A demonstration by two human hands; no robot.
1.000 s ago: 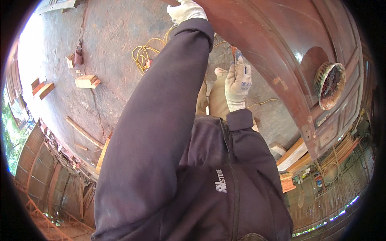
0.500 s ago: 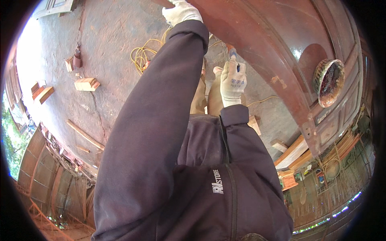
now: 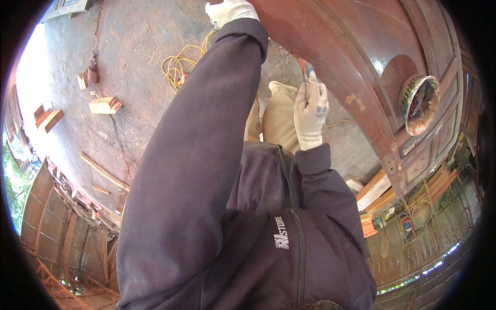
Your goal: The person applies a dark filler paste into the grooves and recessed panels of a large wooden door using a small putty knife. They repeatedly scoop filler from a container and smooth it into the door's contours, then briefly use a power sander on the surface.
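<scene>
A large reddish-brown wooden door point(image 3: 330, 41) with raised panels slants across the upper right. My left hand point(image 3: 232, 13), in a white knit glove, reaches far forward to the door's edge and grips there; the picture's upper rim cuts off some fingers. Also gloved in white, my right hand point(image 3: 311, 111) is closed around a small brush point(image 3: 306, 67) with a blue-grey part and a reddish tip. That tip is at the near edge of the door. A round ribbed bowl point(image 3: 421, 105), dark and stained inside, rests on the door to the right.
Yellow cord point(image 3: 178, 70) lies coiled on the grey concrete floor, beyond my left forearm. Wood blocks point(image 3: 106, 105) and a thin wooden strip point(image 3: 105, 171) are scattered at left. Timber pieces point(image 3: 380, 188) lie below the door at right. My knees point(image 3: 279, 116) are between my arms.
My right hand has shifted right and turned, taking the brush a little to the right along the door's edge. My left hand stays at the door, and the view has shifted slightly.
</scene>
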